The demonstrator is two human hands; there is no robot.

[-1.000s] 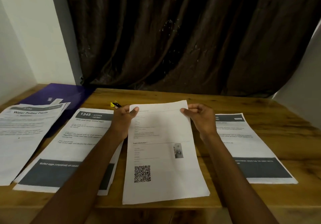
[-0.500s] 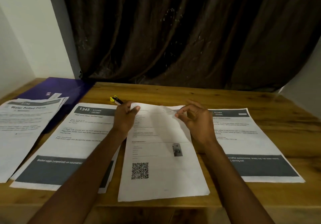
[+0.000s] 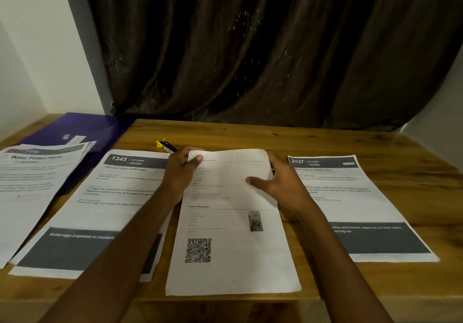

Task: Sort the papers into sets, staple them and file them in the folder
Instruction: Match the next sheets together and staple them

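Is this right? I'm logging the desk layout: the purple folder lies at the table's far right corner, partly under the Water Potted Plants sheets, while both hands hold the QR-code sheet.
Not quite. The head view shows the purple folder at the table's far left corner, not the right. The rest holds: it lies partly under the Water Potted Plants sheets, and the left hand and right hand hold the QR-code sheet.

QR-code sheet (image 3: 233,222) flat mid-table, three printed sets (image 3: 100,210) alongside, purple folder (image 3: 82,132) far-left
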